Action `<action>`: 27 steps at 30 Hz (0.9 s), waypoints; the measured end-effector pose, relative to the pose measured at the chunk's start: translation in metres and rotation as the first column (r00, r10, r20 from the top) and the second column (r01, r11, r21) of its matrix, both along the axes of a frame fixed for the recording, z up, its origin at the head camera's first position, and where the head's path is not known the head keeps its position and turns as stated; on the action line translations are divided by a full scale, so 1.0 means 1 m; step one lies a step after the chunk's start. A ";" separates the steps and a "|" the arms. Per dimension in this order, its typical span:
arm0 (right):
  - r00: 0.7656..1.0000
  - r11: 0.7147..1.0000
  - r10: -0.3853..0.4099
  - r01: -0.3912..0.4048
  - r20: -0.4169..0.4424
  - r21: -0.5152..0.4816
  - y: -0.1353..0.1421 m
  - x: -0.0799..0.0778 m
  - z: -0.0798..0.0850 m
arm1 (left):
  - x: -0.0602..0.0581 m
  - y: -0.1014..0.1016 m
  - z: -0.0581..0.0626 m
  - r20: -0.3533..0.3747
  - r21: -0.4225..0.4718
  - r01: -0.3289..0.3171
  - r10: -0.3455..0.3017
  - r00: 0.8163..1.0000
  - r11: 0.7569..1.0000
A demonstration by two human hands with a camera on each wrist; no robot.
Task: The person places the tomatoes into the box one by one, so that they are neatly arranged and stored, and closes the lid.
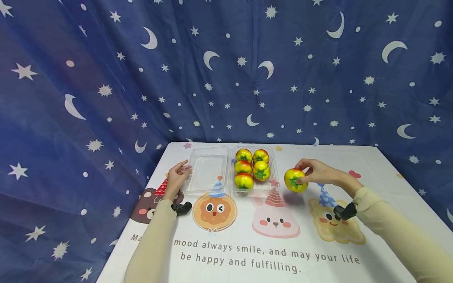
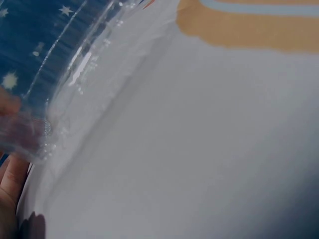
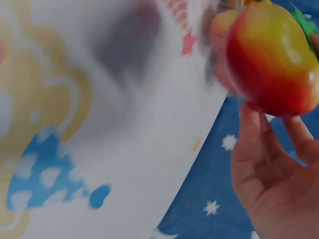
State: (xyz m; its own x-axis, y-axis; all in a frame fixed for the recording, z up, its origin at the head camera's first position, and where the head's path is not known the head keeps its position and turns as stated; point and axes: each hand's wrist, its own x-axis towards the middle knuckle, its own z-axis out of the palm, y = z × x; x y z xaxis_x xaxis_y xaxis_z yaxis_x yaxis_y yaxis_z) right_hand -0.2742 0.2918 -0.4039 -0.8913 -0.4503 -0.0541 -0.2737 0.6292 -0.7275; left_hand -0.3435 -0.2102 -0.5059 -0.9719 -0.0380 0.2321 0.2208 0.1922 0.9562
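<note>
My right hand (image 1: 316, 172) holds a yellow-and-red persimmon (image 1: 295, 180) with a green leafy top, to the right of the clear plastic box. In the right wrist view, fingertips press the red side of the persimmon (image 3: 274, 59). Several more persimmons (image 1: 261, 171) sit in two columns inside the box's right half (image 1: 277, 173). The left half, a clear lid (image 1: 209, 173), lies unfolded on the table. My left hand (image 1: 178, 179) touches the lid's outer left edge with loosely bent fingers. Clear plastic (image 2: 75, 74) partly covers those fingers in the left wrist view.
A white tablecloth (image 1: 226, 271) with printed cartoon figures and lettering covers the table. Behind it and at the left hangs a dark blue curtain (image 1: 226, 47) with moons and stars. Both wrists wear a small black device (image 1: 345, 211).
</note>
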 end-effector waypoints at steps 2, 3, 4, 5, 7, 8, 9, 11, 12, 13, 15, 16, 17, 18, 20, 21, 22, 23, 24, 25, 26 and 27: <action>0.999 0.999 -0.029 0.028 -0.031 -0.029 -0.010 -0.003 0.002 | 0.000 0.001 0.000 0.012 -0.003 0.000 0.000 1.000 1.000; 0.998 0.998 -0.041 0.039 -0.047 -0.040 -0.015 -0.005 0.002 | 0.000 0.002 0.000 0.015 -0.001 -0.001 0.001 1.000 1.000; 0.997 0.998 -0.049 0.046 -0.065 -0.050 -0.021 -0.007 0.002 | 0.000 0.002 0.000 0.014 -0.002 -0.002 0.002 1.000 1.000; 0.995 0.997 -0.052 0.047 -0.084 -0.056 -0.026 -0.009 0.001 | 0.000 0.002 0.001 0.011 -0.002 -0.002 0.002 1.000 1.000; 0.993 0.997 -0.050 0.043 -0.105 -0.068 -0.038 -0.013 -0.002 | 0.001 0.001 0.000 0.008 0.001 -0.005 0.005 1.000 1.000; 0.992 0.997 -0.040 0.032 -0.120 -0.071 -0.044 -0.015 -0.004 | 0.001 0.001 0.000 0.006 0.001 -0.006 0.006 1.000 1.000; 0.991 0.997 -0.028 0.019 -0.131 -0.075 -0.050 -0.017 -0.006 | 0.002 0.000 0.000 0.007 0.004 -0.005 0.005 1.000 1.000; 0.988 0.997 0.000 -0.012 -0.153 -0.080 -0.060 -0.020 -0.011 | 0.001 -0.001 -0.002 0.007 0.010 0.000 0.000 1.000 1.000; 0.988 0.996 0.006 -0.019 -0.154 -0.083 -0.065 -0.021 -0.014 | 0.001 -0.001 -0.003 0.008 0.017 0.003 -0.003 1.000 1.000; 0.987 0.996 0.015 -0.029 -0.159 -0.082 -0.069 -0.021 -0.016 | -0.001 -0.001 -0.005 0.006 0.028 0.005 -0.005 1.000 1.000; 0.985 0.997 0.030 -0.042 -0.169 -0.071 -0.076 -0.021 -0.020 | -0.005 -0.002 -0.011 -0.001 0.034 0.005 -0.005 1.000 0.999; 0.983 0.997 0.037 -0.049 -0.177 -0.065 -0.078 -0.021 -0.022 | -0.008 -0.003 -0.015 -0.004 0.033 0.002 -0.002 1.000 0.999; 0.983 0.997 0.036 -0.047 -0.180 -0.057 -0.080 -0.022 -0.024 | -0.011 -0.003 -0.018 -0.008 0.026 -0.002 0.002 1.000 1.000; 0.981 0.998 0.039 -0.048 -0.189 -0.044 -0.082 -0.022 -0.026 | -0.014 -0.004 -0.021 -0.012 0.016 -0.008 0.009 1.000 1.000; 0.977 0.998 0.047 -0.052 -0.206 -0.022 -0.085 -0.023 -0.029 | -0.019 -0.004 -0.026 -0.021 -0.013 -0.022 0.022 1.000 1.000; 0.977 0.999 0.048 -0.052 -0.210 -0.014 -0.086 -0.023 -0.031 | -0.021 -0.004 -0.028 -0.024 -0.027 -0.028 0.028 0.999 0.999; 0.975 0.999 0.049 -0.051 -0.215 -0.002 -0.086 -0.023 -0.033 | -0.022 -0.004 -0.029 -0.027 -0.032 -0.034 0.033 0.999 0.999; 0.974 0.999 0.048 -0.046 -0.220 0.015 -0.087 -0.023 -0.035 | -0.023 -0.004 -0.030 -0.029 -0.028 -0.038 0.037 0.999 0.999; 0.971 0.998 0.054 -0.047 -0.232 0.036 -0.087 -0.023 -0.036 | -0.024 -0.004 -0.030 -0.031 -0.021 -0.040 0.039 0.999 0.999; 0.969 0.998 0.055 -0.043 -0.242 0.054 -0.088 -0.023 -0.038 | -0.024 -0.004 -0.031 -0.033 -0.014 -0.040 0.040 0.999 0.999; 0.966 0.997 0.055 -0.039 -0.251 0.070 -0.088 -0.023 -0.039 | -0.025 -0.003 -0.031 -0.035 -0.006 -0.040 0.040 0.999 0.999; 0.963 0.996 0.057 -0.035 -0.262 0.087 -0.089 -0.023 -0.040 | -0.026 -0.003 -0.031 -0.035 0.004 -0.043 0.043 0.998 0.999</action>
State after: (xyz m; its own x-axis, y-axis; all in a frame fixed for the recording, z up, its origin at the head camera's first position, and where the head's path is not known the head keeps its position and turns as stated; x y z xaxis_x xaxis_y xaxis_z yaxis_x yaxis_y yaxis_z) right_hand -0.2974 0.2032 -0.4436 -0.8571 -0.4950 0.1424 -0.4792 0.6650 -0.5728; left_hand -0.3691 -0.2132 -0.5371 -0.9608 -0.0800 0.2656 0.2457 0.1992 0.9487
